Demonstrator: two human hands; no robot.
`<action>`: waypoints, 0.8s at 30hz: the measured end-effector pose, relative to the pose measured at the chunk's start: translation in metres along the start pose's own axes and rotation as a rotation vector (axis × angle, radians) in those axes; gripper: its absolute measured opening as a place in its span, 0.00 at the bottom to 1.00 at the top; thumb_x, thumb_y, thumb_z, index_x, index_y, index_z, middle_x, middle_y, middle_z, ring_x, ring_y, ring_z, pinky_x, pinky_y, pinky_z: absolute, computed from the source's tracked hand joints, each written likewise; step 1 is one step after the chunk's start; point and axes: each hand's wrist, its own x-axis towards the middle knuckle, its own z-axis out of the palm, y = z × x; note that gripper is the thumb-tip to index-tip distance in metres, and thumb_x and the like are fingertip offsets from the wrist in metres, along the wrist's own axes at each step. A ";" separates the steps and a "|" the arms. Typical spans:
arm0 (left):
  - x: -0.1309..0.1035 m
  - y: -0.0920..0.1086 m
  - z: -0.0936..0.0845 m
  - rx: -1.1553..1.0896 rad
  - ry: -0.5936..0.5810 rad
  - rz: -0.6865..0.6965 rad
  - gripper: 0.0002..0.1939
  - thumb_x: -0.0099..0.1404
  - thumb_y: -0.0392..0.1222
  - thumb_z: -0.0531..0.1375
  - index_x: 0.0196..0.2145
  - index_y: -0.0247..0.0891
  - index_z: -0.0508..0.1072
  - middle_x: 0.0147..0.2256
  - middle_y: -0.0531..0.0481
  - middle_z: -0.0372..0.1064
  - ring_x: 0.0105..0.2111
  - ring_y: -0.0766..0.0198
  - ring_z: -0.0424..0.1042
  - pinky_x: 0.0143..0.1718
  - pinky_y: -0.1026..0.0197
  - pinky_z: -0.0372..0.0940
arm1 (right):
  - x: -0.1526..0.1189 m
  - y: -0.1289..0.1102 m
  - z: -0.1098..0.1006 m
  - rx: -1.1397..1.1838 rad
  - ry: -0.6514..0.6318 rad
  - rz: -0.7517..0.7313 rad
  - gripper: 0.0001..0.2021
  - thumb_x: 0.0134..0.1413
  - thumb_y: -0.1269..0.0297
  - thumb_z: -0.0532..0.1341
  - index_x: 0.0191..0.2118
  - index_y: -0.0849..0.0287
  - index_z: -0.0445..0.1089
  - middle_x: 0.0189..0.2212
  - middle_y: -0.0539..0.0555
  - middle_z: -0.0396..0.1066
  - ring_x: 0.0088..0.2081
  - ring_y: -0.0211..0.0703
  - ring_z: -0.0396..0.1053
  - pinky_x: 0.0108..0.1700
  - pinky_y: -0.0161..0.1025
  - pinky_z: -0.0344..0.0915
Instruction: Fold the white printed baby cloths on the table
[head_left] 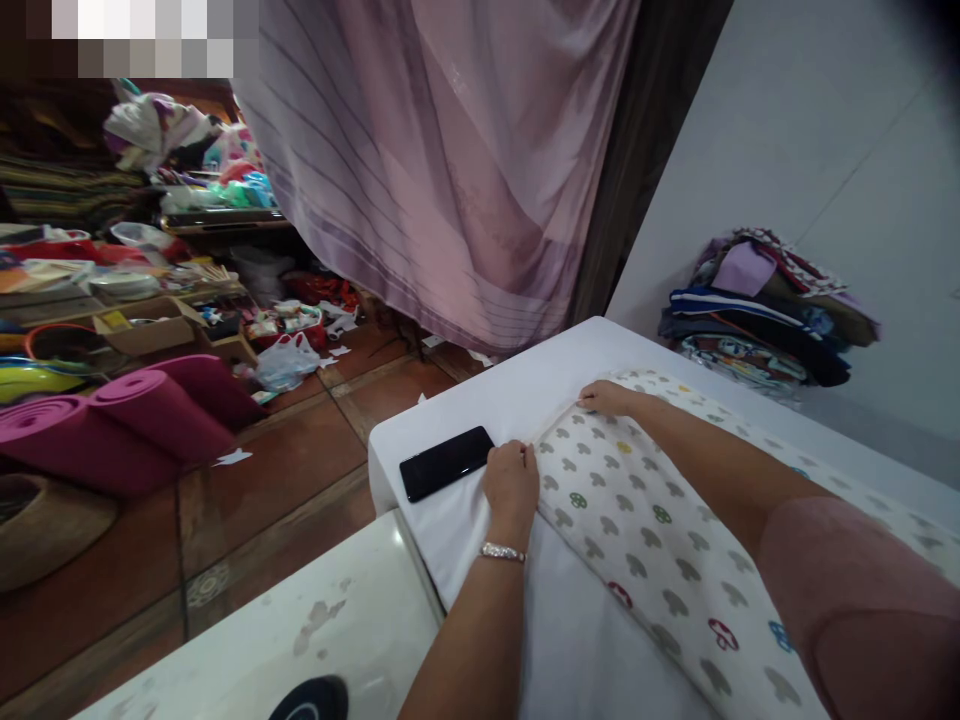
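A long white cloth (637,510) printed with grey, green, red and blue mushroom shapes lies over a white-covered surface (420,425). My left hand (512,480), with a bracelet at the wrist, is closed at the cloth's near left corner. Farther back, my right hand (606,398) pinches the far corner of the same edge, its arm reaching across the cloth in a pink sleeve. Just left of my left hand lies a black phone (448,463), screen up.
Folded clothes (757,310) are stacked against the wall at the right. A pink curtain (465,170) hangs behind. A pale glossy tabletop (247,640) is at the lower left. Rolled pink mats (127,420), a cardboard box (154,325) and clutter stand on the left.
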 end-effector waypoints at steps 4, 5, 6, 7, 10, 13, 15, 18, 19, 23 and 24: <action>0.000 -0.002 0.002 -0.014 0.010 0.010 0.09 0.64 0.45 0.53 0.32 0.40 0.71 0.31 0.47 0.70 0.38 0.57 0.66 0.36 0.59 0.59 | 0.013 -0.002 -0.003 -0.083 -0.026 0.099 0.10 0.46 0.62 0.61 0.36 0.58 0.74 0.34 0.54 0.75 0.34 0.43 0.70 0.33 0.33 0.63; 0.000 -0.002 0.003 -0.015 0.013 0.012 0.09 0.64 0.44 0.54 0.33 0.40 0.72 0.32 0.47 0.70 0.39 0.57 0.66 0.36 0.59 0.59 | 0.016 -0.003 -0.002 -0.110 -0.021 0.118 0.12 0.44 0.63 0.62 0.37 0.58 0.74 0.37 0.56 0.74 0.36 0.45 0.70 0.34 0.34 0.63; 0.000 -0.002 0.003 -0.016 0.018 0.016 0.08 0.63 0.44 0.54 0.35 0.40 0.72 0.33 0.47 0.70 0.39 0.57 0.66 0.37 0.59 0.60 | 0.018 -0.005 -0.002 -0.136 -0.012 0.131 0.14 0.43 0.64 0.63 0.39 0.57 0.74 0.40 0.56 0.73 0.39 0.47 0.70 0.35 0.35 0.63; 0.000 -0.003 0.003 -0.018 0.021 0.020 0.08 0.63 0.43 0.54 0.36 0.40 0.71 0.34 0.47 0.71 0.40 0.57 0.66 0.37 0.59 0.60 | 0.020 -0.008 -0.002 -0.159 -0.003 0.138 0.16 0.43 0.64 0.63 0.42 0.56 0.73 0.43 0.57 0.72 0.42 0.49 0.69 0.37 0.36 0.63; 0.000 -0.003 0.002 -0.022 0.017 0.024 0.09 0.63 0.42 0.54 0.38 0.39 0.71 0.36 0.46 0.71 0.41 0.57 0.66 0.38 0.59 0.60 | 0.021 -0.014 -0.002 -0.204 -0.004 0.138 0.19 0.45 0.64 0.62 0.47 0.53 0.70 0.48 0.56 0.69 0.47 0.50 0.66 0.39 0.37 0.62; 0.001 -0.002 0.001 -0.021 -0.003 0.017 0.09 0.64 0.42 0.54 0.38 0.40 0.71 0.37 0.46 0.71 0.41 0.57 0.66 0.38 0.59 0.60 | 0.019 -0.017 -0.003 -0.236 -0.024 0.135 0.17 0.48 0.63 0.61 0.46 0.53 0.70 0.47 0.56 0.70 0.46 0.49 0.66 0.38 0.37 0.62; 0.001 -0.001 0.001 -0.027 -0.014 0.009 0.09 0.64 0.42 0.54 0.38 0.40 0.71 0.37 0.46 0.71 0.41 0.57 0.66 0.38 0.59 0.60 | 0.017 -0.018 -0.004 -0.255 -0.031 0.135 0.15 0.48 0.63 0.60 0.45 0.54 0.71 0.45 0.57 0.70 0.44 0.49 0.67 0.36 0.37 0.61; 0.001 -0.002 0.002 -0.046 -0.013 0.005 0.09 0.64 0.42 0.54 0.41 0.39 0.70 0.39 0.46 0.70 0.41 0.57 0.66 0.40 0.58 0.60 | 0.015 -0.019 -0.005 -0.282 -0.029 0.119 0.11 0.49 0.63 0.59 0.41 0.54 0.71 0.44 0.57 0.70 0.41 0.48 0.68 0.34 0.36 0.60; 0.001 -0.002 0.002 -0.051 -0.011 0.007 0.10 0.64 0.41 0.54 0.41 0.39 0.70 0.39 0.46 0.70 0.42 0.57 0.66 0.40 0.58 0.60 | 0.015 -0.018 -0.004 -0.290 -0.024 0.107 0.10 0.49 0.63 0.59 0.40 0.55 0.71 0.44 0.57 0.69 0.41 0.47 0.67 0.33 0.36 0.59; 0.001 -0.003 0.004 -0.055 0.006 0.041 0.10 0.64 0.39 0.53 0.42 0.39 0.69 0.40 0.47 0.68 0.42 0.59 0.67 0.41 0.60 0.60 | 0.012 -0.015 -0.001 -0.297 -0.003 0.049 0.07 0.51 0.64 0.58 0.37 0.56 0.69 0.43 0.55 0.69 0.39 0.44 0.67 0.31 0.34 0.57; 0.000 -0.003 0.004 -0.051 0.008 0.046 0.10 0.64 0.39 0.53 0.42 0.39 0.69 0.40 0.47 0.68 0.42 0.60 0.67 0.41 0.60 0.60 | 0.011 -0.014 0.000 -0.295 0.004 0.039 0.07 0.51 0.64 0.58 0.37 0.56 0.69 0.42 0.54 0.69 0.39 0.44 0.67 0.30 0.34 0.56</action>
